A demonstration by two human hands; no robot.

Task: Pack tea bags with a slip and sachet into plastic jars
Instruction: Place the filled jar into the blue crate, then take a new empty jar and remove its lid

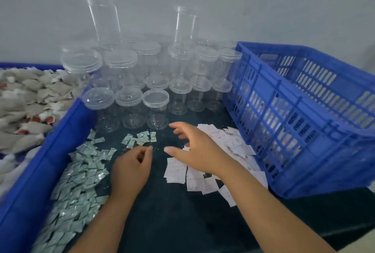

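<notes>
Several clear plastic jars [155,108] with lids stand stacked at the back of the dark table. A pile of pale tea bags [26,98] fills the blue tray [42,163] on the left. Small silvery sachets [81,173] lie scattered at the front left, and white paper slips [229,145] lie spread at the right. My left hand [130,169] hovers over the table beside the sachets, fingers curled with thumb and forefinger close together; nothing is visible in it. My right hand [194,149] is spread open over the slips, blurred.
A blue slotted crate [304,122] stands at the right, close against the slips. Two tall jars [185,25] rise above the stack at the back by a grey wall. Dark table surface [172,212] shows between my forearms.
</notes>
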